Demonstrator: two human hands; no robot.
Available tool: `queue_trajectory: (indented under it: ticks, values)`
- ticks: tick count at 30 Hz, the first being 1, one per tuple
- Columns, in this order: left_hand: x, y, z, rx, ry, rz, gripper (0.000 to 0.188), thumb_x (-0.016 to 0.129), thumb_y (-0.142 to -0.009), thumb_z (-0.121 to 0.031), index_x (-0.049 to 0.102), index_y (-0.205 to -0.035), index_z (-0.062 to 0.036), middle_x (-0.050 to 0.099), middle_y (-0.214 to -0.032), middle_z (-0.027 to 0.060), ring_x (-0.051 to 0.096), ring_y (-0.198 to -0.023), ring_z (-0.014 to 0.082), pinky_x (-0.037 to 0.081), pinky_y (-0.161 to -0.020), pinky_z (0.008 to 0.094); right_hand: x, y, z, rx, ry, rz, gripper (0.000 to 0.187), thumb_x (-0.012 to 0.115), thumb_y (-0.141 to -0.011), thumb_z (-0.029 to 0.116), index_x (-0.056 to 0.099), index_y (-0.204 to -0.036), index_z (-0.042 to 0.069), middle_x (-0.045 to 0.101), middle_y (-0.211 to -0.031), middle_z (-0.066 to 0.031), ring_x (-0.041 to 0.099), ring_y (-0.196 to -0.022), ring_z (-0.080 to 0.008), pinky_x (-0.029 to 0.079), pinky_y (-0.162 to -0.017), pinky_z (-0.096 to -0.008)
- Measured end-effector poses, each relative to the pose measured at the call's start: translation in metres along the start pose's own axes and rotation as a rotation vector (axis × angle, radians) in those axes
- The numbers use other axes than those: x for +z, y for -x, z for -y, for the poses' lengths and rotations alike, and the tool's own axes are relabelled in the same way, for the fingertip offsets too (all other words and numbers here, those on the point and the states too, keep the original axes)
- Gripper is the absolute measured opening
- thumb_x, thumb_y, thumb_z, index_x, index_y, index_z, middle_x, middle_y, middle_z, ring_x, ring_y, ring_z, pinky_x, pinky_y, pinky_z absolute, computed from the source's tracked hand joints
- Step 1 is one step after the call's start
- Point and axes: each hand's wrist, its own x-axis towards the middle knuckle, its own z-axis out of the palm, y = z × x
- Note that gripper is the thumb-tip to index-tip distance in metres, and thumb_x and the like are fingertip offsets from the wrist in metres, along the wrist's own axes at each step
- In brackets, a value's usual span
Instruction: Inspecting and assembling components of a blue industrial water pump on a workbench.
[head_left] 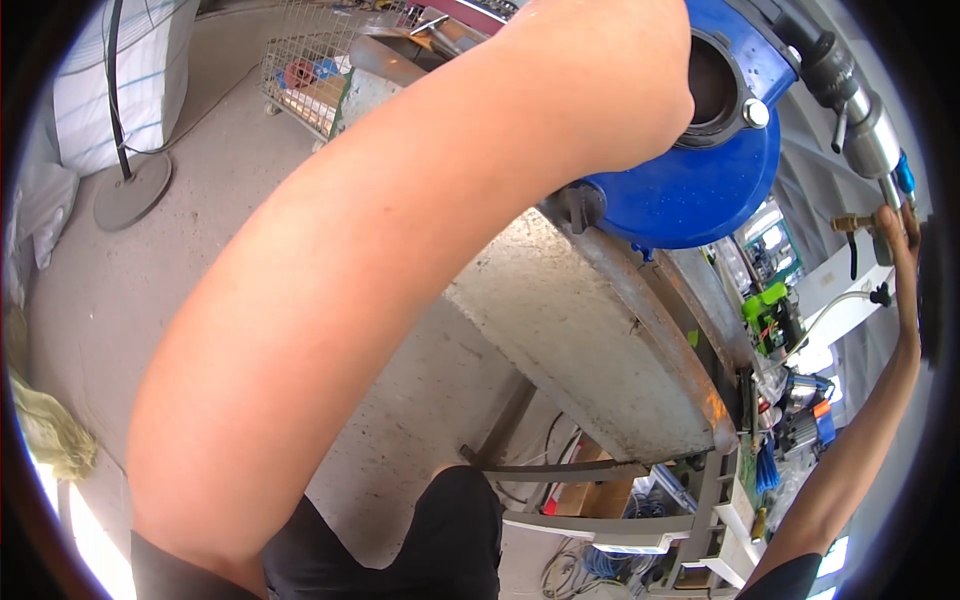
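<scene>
My left forearm [330, 260] stretches large across the middle, up to the top edge; the hand lies past the edge, out of view. Behind the wrist is a round blue metal part [690, 200] with a dark round opening and a bolt [755, 113] on its collar. My right hand [903, 245] is raised at the far right, fingers closed around a thin metal rod [889, 190]; its grip is partly hidden. That rod runs into a silver cylinder [872, 140] with a black chuck [830, 72]. Beside the hand sits a brass valve [850, 224] with a black lever.
A worn metal bench [590, 340] with rusty edges supports the blue part. At the back stands a wire cart [305, 75]; a round pole base [133, 190] stands left, near white sacks [120, 90]. Tools, including a green one [768, 310], and cables crowd the right.
</scene>
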Motion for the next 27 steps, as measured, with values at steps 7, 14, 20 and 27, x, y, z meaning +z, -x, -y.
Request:
queue_trajectory:
  ticks: [7, 14, 20, 27]
  values:
    - [-0.005, -0.009, 0.024, 0.068, 0.061, 0.047, 0.042, 0.066, -0.097, -0.002, 0.055, -0.137, 0.0077, 0.056, -0.137, 0.0302, 0.066, -0.121, 0.0429, 0.055, -0.107, 0.0448, -0.006, -0.002, 0.015, -0.146, -0.007, -0.02, 0.061, 0.075, -0.101, 0.062, 0.071, -0.106, 0.001, 0.056, -0.082, 0.0008, 0.053, -0.077, -0.0079, 0.041, -0.071, -0.0252]
    - [-0.041, -0.02, 0.022, -0.123, 0.483, 0.38, 0.048, 0.072, -0.099, -0.013, 0.056, -0.141, 0.0048, 0.054, -0.143, 0.0302, 0.067, -0.117, 0.0392, 0.058, -0.097, 0.0479, -0.024, 0.001, 0.059, -0.042, -0.256, 0.198, 0.045, 0.074, -0.105, 0.045, 0.073, -0.108, 0.0, 0.06, -0.086, 0.004, 0.052, -0.079, -0.0051, 0.041, -0.07, -0.0255]
    - [0.016, -0.022, 0.021, 0.035, -0.057, -0.024, 0.044, 0.074, -0.099, -0.015, 0.062, -0.141, -0.0087, 0.061, -0.129, 0.0092, 0.063, -0.112, 0.0206, 0.052, -0.103, 0.0369, -0.032, 0.009, 0.1, -0.07, -0.2, 0.191, 0.053, 0.08, -0.099, 0.053, 0.076, -0.096, 0.0, 0.058, -0.077, 0.0032, 0.049, -0.074, -0.0078, 0.039, -0.066, -0.0309]
    - [0.095, 0.009, -0.065, 0.553, 0.179, -0.214, 0.025, 0.076, -0.088, -0.002, 0.07, -0.111, 0.002, 0.068, -0.106, 0.0178, 0.067, -0.098, 0.0283, 0.055, -0.086, 0.0404, -0.033, 0.013, 0.112, -0.077, -0.235, 0.206, 0.049, 0.083, -0.099, 0.046, 0.08, -0.097, -0.002, 0.063, -0.074, 0.0016, 0.051, -0.072, -0.0058, 0.043, -0.065, -0.0284]
